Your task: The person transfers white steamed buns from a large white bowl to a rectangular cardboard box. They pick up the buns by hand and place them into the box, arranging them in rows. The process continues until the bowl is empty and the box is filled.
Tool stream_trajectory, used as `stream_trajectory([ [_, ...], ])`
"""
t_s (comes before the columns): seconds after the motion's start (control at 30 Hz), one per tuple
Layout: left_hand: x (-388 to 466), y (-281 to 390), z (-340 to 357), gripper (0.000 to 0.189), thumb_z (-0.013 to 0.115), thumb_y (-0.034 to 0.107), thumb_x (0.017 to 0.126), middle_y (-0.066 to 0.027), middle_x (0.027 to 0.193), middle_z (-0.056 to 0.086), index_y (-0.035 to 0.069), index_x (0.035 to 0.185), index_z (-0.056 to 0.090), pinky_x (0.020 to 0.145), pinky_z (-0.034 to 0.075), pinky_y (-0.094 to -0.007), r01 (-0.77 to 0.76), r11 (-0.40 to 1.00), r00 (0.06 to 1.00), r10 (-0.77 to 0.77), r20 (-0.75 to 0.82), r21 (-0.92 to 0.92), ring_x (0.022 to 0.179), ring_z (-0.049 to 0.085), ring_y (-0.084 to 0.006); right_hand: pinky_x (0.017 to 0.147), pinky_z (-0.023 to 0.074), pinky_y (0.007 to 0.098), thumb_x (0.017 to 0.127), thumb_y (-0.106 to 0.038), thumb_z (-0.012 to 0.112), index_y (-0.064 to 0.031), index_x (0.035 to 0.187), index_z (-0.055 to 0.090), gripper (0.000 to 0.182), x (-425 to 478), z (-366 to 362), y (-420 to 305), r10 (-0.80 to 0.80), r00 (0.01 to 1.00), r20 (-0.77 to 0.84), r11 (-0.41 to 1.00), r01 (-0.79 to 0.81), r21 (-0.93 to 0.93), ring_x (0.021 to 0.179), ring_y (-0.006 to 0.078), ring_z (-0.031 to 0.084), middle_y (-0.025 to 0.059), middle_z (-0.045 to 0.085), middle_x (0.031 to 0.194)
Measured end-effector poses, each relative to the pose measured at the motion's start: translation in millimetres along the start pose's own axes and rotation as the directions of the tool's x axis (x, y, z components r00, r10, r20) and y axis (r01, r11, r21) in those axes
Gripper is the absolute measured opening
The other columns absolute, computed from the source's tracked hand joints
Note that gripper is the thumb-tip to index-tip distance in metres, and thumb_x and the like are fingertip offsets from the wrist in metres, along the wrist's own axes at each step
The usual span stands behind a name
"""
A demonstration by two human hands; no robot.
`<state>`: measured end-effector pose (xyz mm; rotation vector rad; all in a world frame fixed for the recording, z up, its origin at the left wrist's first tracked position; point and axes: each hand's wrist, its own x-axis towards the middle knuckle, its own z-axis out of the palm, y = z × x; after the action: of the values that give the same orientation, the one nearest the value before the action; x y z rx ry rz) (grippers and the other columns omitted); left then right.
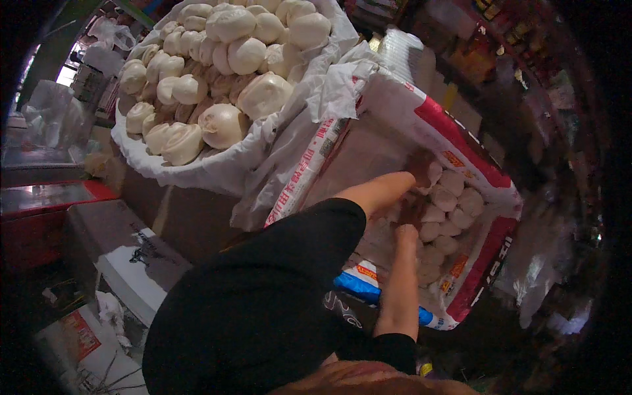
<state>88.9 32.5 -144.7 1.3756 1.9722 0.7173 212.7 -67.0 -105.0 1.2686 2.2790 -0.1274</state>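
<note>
Inside the plastic-lined container at right, my left hand (418, 165) is in shadow, its fingers against a pale bun (433, 176) that stands tilted at the upper edge of a group of buns. Just below it, my right hand (412, 212) is bent at the wrist over the near side of the group, dark and blurred; its fingers and anything in them cannot be made out. Several round pale buns (444, 198) lie close together towards the container's right side. At upper left, a large round basket lined with white cloth (197, 173) holds a heap of white steamed buns (247, 56), some of them rolled.
Printed sacks with red bands (456, 133) cover the container's walls (493, 256). White cloth (331, 91) hangs between basket and container. A pale box (131, 266) stands at lower left, near a red-edged surface (94, 190). Clear plastic bags (54, 113) are at far left.
</note>
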Motion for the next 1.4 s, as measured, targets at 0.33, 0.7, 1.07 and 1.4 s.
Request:
stream_trajectory([
  [0.33,7.0,48.2,-108.6,0.095,0.082,0.024,0.055,-0.0171,0.139,0.042,0.017,0.140,0.040,0.094,0.046,-0.0535,-0.198,0.969,0.807,0.074,0.586,0.150,0.121,0.050,-0.0364,0.108,0.0337,0.0512,0.083,-0.021,0.063,-0.0182,0.136,0.050,0.054,49.4,94.6,15.4,-0.224,0.905,-0.361,0.971,0.177,-0.159,0.134,0.0366,0.037,0.0177,0.042,0.143],
  [0.7,-154.0,4.8,-305.7,0.061,0.068,0.020,0.079,-0.0143,0.126,0.057,0.006,0.135,0.045,0.104,0.042,-0.0455,0.518,-0.186,0.718,0.625,0.306,-0.835,0.117,0.057,-0.0282,0.083,0.0510,0.0356,0.069,-0.011,0.080,-0.0127,0.127,0.051,0.065,29.3,-4.2,58.9,-0.202,0.918,-0.343,0.865,0.331,0.377,0.109,0.0245,0.057,0.0129,0.055,0.122],
  [1.07,-349.9,-217.8,-417.7,0.060,0.067,0.029,0.080,-0.0152,0.128,0.056,0.001,0.131,0.048,0.106,0.040,-0.0462,0.000,-0.470,0.994,0.098,-0.052,-0.883,0.116,0.057,-0.0295,0.096,0.0440,0.0394,0.071,-0.020,0.064,-0.0125,0.146,0.034,0.081,-61.7,-199.5,-32.8,0.127,0.932,-0.339,-0.294,0.362,0.885,0.118,0.0259,0.048,0.0115,0.043,0.137],
  [1.4,-409.5,-291.5,-453.2,0.065,0.068,0.031,0.078,-0.0146,0.128,0.056,0.002,0.132,0.047,0.104,0.042,-0.0482,-0.189,-0.380,0.981,-0.108,-0.159,-0.905,0.118,0.055,-0.0306,0.097,0.0450,0.0371,0.071,-0.018,0.076,-0.0050,0.141,0.036,0.081,40.2,-315.2,-264.4,-0.310,0.819,-0.483,-0.172,0.451,0.876,0.112,0.0264,0.057,0.0148,0.057,0.123],
])
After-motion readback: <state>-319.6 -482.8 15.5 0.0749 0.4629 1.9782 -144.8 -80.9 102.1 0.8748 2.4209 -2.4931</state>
